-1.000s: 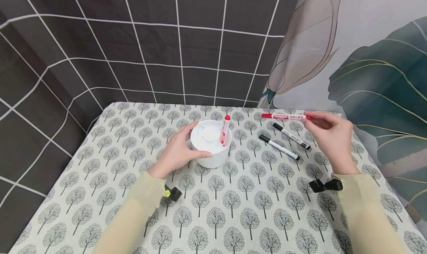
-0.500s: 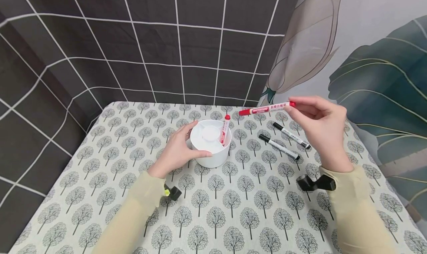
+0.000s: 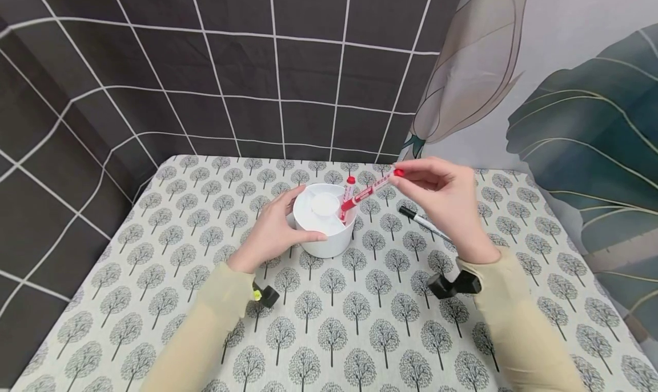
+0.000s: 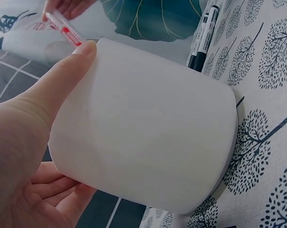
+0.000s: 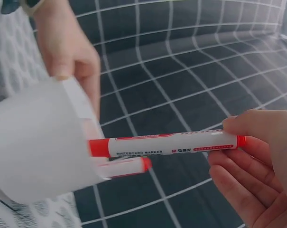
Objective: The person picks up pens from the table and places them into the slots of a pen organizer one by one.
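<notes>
A white round pen holder (image 3: pixel 321 246) with inner dividers stands on the table. My left hand (image 3: pixel 272 229) grips its left side, thumb across the front and fingers round the back. Between the thumb and fingertips of my right hand (image 3: pixel 442 200) is a red whiteboard marker (image 5: pixel 176 143), pinched at its end. The marker slants down to the left, its red cap just inside the holder's right compartment. Another red marker (image 3: pixel 349 187) stands in that same compartment, leaning on the wall. A black-capped marker (image 3: pixel 418 219) lies on the table, partly behind my right hand.
In the left wrist view two black-and-white markers (image 4: pixel 202 40) lie side by side beyond the holder. The table wears a tree-print cloth (image 3: pixel 329 335). A dark grid-patterned curtain (image 3: pixel 308 72) hangs behind it, and a leaf-print curtain (image 3: pixel 581 129) at the right.
My right hand has carried the red marker leftward from over the black markers and tilted it down, cap end into the holder. The left hand and the holder have stayed in place.
</notes>
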### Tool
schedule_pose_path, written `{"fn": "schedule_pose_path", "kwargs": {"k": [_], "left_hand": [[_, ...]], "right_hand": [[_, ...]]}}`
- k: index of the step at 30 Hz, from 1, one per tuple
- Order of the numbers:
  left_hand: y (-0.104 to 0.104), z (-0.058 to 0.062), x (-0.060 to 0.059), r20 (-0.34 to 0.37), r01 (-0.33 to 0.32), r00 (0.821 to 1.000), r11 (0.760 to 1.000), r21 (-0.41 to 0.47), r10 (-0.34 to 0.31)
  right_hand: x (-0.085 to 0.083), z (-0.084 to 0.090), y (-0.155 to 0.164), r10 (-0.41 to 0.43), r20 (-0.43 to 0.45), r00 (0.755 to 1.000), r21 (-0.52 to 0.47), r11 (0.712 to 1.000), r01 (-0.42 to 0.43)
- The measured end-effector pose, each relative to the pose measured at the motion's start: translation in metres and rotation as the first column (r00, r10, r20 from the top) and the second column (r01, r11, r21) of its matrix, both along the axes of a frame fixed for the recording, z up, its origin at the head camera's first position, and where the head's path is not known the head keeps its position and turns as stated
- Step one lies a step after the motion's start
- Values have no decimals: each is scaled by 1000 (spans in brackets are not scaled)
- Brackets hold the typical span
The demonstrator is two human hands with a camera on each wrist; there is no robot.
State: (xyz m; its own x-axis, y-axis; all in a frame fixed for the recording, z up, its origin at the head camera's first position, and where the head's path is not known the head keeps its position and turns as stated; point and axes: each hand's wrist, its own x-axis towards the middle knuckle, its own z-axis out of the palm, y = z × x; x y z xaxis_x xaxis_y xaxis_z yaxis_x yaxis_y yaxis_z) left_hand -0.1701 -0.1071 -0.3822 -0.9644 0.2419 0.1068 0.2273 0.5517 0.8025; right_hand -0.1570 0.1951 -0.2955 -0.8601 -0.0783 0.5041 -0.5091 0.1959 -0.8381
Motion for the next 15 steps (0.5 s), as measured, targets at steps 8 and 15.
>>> {"fn": "schedule_pose_path", "kwargs": {"k": [8,15], "left_hand": [[2,3,-1,-1,6,1000,1000,10,-6],[1,3,0,-2,11,1000,1000,1,-11]], "right_hand": [[-17,-25,-19,42,92,995,100,994,-51],[-26,-41,-30,56,111,992,124,990,-70]]}}
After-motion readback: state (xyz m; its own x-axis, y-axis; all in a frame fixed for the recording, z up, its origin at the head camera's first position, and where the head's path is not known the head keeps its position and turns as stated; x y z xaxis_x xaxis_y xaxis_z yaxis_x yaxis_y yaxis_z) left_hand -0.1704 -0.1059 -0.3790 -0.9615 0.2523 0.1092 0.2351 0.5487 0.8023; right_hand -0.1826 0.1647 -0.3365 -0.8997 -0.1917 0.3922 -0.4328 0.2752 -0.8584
